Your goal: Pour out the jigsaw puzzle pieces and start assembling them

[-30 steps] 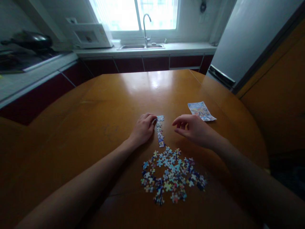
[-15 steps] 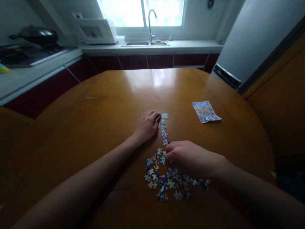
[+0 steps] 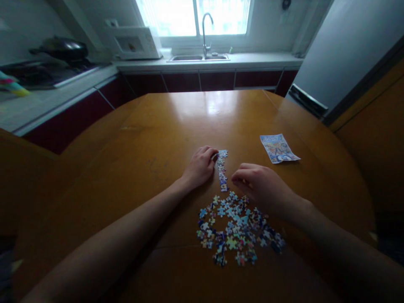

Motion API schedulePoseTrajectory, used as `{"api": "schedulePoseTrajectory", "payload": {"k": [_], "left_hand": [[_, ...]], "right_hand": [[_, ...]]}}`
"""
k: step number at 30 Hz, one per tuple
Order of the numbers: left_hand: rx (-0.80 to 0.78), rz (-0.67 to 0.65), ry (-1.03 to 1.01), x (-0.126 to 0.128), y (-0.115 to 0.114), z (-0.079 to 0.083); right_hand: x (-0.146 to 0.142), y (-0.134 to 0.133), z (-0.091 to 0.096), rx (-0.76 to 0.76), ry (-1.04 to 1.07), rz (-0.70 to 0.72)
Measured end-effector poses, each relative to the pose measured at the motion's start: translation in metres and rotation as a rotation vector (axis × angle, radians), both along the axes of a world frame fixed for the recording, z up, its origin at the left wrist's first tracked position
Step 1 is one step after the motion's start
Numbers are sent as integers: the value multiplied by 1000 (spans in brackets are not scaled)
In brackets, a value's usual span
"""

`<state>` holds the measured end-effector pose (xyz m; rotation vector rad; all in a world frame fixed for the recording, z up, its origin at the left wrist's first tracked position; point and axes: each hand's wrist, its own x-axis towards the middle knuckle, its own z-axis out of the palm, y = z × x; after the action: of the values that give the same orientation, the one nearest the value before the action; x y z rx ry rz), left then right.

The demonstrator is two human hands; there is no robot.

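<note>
A narrow strip of joined jigsaw pieces (image 3: 222,172) lies on the wooden table, with a short sideways arm at its far end. My left hand (image 3: 202,166) rests at the strip's upper left, fingers bent and fingertips against its edge. To the right of the strip, my right hand (image 3: 261,185) hovers with its fingers pinched together; whatever is between the fingertips cannot be made out. Loose jigsaw pieces (image 3: 241,221) are spread in a pile below the strip, some of them under the right hand and wrist.
A creased picture sheet (image 3: 279,148) lies on the table (image 3: 176,122) at the right. Beyond are a sink (image 3: 186,58) with a tap, a white microwave (image 3: 135,44), a wok (image 3: 63,48) on the stove and a grey fridge (image 3: 341,54).
My right hand has lifted from the loose pieces and moved up and away to the strip's right, uncovering more of the pile. My left hand stays by the strip. The view has shifted slightly.
</note>
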<state>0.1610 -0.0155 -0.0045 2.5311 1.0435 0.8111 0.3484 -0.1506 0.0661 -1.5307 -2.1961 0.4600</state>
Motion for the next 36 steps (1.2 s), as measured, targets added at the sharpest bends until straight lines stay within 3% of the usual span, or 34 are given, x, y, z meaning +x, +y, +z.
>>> {"api": "schedulePoseTrajectory", "payload": {"k": [4, 10, 36], "left_hand": [[-11, 0, 2, 0, -1, 2], [-14, -1, -5, 0, -1, 2], [-19, 7, 7, 2, -1, 3]], "right_hand": [[5, 3, -1, 30, 169, -80], [11, 8, -2, 72, 183, -221], [14, 11, 0, 20, 132, -262]]}}
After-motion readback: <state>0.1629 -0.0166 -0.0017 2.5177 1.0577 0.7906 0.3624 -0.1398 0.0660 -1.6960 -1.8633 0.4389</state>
